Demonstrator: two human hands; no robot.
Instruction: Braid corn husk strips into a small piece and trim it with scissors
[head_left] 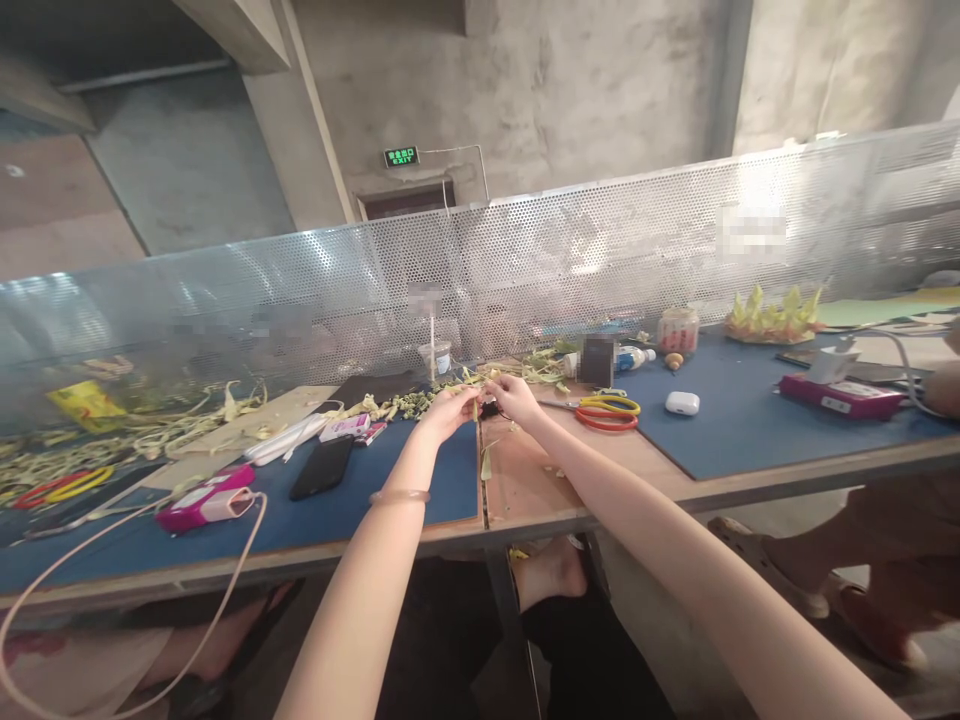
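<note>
Both my hands meet over the worktable (pixel 525 490), near its middle. My left hand (pixel 451 412), below a bracelet on the wrist, has its fingers pinched on a thin yellow-green strip (pixel 475 408). Close beside it on the right, my right hand (pixel 514 398) is closed at the fingertips, but what it grips is too small to make out. A small black thing (pixel 490 409) shows between the hands. Behind them lie yellow-green strips and scraps (pixel 551 368). Scissors with red and yellow handles (pixel 607 412) rest just right of my right hand.
Left are a black phone (pixel 322 467), a magenta box (pixel 206 500) with a cable, and more strips (pixel 45 440). A cup with a straw (pixel 439 360) stands behind. Right are a white earphone case (pixel 682 403), a jar (pixel 677 331) and another magenta box (pixel 840 396) near a person's hand.
</note>
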